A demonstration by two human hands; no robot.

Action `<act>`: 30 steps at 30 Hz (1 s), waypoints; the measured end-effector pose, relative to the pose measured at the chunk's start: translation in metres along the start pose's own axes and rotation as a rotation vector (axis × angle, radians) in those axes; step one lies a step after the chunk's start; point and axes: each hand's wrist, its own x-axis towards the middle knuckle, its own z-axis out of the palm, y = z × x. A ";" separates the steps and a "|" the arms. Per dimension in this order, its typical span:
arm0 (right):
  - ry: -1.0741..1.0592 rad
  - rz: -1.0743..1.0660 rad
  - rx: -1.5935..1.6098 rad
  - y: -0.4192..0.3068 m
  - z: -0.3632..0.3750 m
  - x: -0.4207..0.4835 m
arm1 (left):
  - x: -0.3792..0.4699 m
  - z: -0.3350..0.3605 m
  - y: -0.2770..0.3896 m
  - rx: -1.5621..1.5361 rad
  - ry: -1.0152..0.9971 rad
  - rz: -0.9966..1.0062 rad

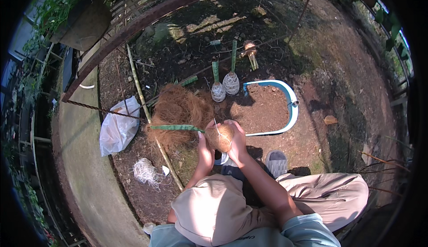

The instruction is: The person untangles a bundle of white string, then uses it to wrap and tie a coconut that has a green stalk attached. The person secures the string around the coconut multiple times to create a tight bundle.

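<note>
Between my left hand (206,150) and my right hand (238,143) is a ball of brown coconut fibre (220,138), held from both sides. White string crosses the ball. A banded green snake plant leaf (175,127) points left from it, my left thumb beside its base. Loose coconut fibre (180,110) is heaped just beyond my left hand. Two string-wrapped balls, one smaller (218,92) and one larger (231,83), stand farther off with upright leaves. A blue-and-white basin (294,113) of soil lies beyond my right hand. Tangled white string (147,173) rests on the ground at left.
A white plastic bag (119,126) lies by the concrete edging (83,140). A bamboo pole (152,116) runs along the ground at left. A rusty metal bar (167,8) arches across the top. A fibre-wrapped bundle with stems (251,54) lies farther back.
</note>
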 end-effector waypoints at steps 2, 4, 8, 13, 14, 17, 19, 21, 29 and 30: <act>-0.064 0.215 0.134 -0.001 -0.012 0.009 | 0.000 -0.009 0.002 0.145 -0.068 -0.008; -0.084 0.195 -0.087 0.002 -0.006 0.001 | -0.001 -0.020 -0.009 0.028 0.003 -0.023; -0.132 -0.123 -0.886 -0.011 -0.004 0.008 | -0.001 -0.031 0.002 -0.094 0.069 -0.035; -0.220 -0.118 -0.989 -0.033 -0.011 0.023 | -0.004 -0.026 0.014 -0.128 0.083 -0.152; -0.350 -0.148 -0.909 -0.036 -0.010 0.023 | -0.004 -0.027 0.016 -0.113 0.059 -0.163; -0.432 0.081 -0.843 -0.045 -0.004 0.015 | -0.005 -0.015 0.019 -0.086 0.068 -0.199; -0.406 0.060 -0.929 -0.050 -0.001 0.012 | -0.005 -0.011 0.018 -0.045 0.091 -0.214; -0.407 -0.011 -0.982 -0.047 -0.005 0.014 | -0.003 -0.011 0.014 0.021 0.100 -0.229; -0.405 -0.098 -0.857 -0.038 -0.014 0.019 | 0.001 -0.010 0.014 -0.057 0.021 -0.285; -0.393 -0.101 -0.861 -0.039 -0.013 0.019 | 0.003 -0.014 0.013 0.020 -0.016 -0.282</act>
